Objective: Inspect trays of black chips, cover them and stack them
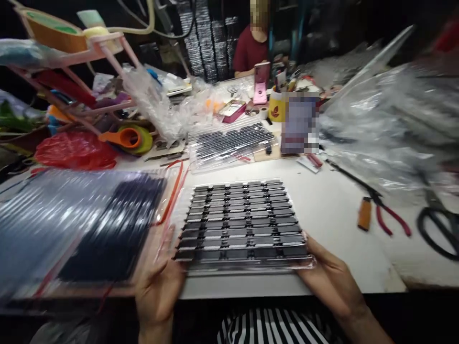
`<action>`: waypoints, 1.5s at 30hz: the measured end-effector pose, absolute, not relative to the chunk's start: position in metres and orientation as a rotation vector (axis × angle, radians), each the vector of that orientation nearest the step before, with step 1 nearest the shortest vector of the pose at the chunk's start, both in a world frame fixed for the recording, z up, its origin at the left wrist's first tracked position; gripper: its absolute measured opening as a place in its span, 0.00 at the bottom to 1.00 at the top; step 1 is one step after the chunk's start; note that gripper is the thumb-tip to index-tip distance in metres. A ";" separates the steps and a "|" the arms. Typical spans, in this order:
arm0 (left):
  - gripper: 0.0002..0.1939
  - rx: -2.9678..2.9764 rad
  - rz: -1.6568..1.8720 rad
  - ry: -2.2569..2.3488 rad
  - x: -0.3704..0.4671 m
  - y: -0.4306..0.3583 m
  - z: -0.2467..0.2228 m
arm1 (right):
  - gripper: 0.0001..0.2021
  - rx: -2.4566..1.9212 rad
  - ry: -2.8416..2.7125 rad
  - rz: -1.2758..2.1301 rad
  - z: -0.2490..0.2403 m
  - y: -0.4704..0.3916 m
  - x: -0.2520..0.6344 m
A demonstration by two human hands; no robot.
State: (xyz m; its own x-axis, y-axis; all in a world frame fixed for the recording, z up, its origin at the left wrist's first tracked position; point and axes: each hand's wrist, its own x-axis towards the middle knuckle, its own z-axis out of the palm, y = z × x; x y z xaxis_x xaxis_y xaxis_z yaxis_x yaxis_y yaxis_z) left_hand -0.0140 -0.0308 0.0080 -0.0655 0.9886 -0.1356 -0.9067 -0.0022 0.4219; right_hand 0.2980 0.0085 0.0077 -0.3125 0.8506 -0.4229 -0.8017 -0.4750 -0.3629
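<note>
A clear plastic tray (pixel 247 264) filled with rows of slim black parts is held level over the front of the white table. My left hand (pixel 161 286) grips its near left corner, fingers partly under the edge. At the near right corner my right hand (pixel 328 274) closes round the rim, its fingertips mostly hidden beneath. What the black parts are I cannot make out. Left of the tray lies a clear plastic-covered stack (pixel 107 229) of long dark strips with red edging. Beyond it is another clear tray (pixel 233 143) with similar dark rows.
Long-nosed pliers (pixel 390 217) with red handles, an orange-handled piece (pixel 365 213) and black scissors (pixel 439 231) lie at right. Clear plastic bags (pixel 387 124) pile behind them. A phone stands on a pink holder (pixel 260 88) near a yellow mug (pixel 276 105). A pink rack (pixel 79 59) rises at left; a person (pixel 247 52) sits opposite.
</note>
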 end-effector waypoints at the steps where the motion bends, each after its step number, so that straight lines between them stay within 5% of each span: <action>1: 0.32 0.229 1.579 0.442 -0.015 -0.031 0.006 | 0.17 -0.664 -0.121 1.955 0.008 0.009 0.297; 21: 0.41 0.349 1.593 0.644 -0.013 -0.027 0.010 | 0.19 -0.935 0.004 1.881 0.012 0.008 0.296; 45: 0.39 0.274 1.597 0.523 -0.014 -0.028 0.010 | 0.21 -0.758 -0.144 1.944 0.012 0.007 0.297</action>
State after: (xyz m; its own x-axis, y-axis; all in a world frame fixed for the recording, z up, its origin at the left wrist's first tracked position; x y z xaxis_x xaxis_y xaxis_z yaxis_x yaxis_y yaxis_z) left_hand -0.0145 -0.0278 0.0100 -0.1016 0.9858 -0.1338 -0.8740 -0.0243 0.4853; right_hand 0.2967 0.0072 0.0117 -0.3007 0.8438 -0.4445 -0.7690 -0.4902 -0.4103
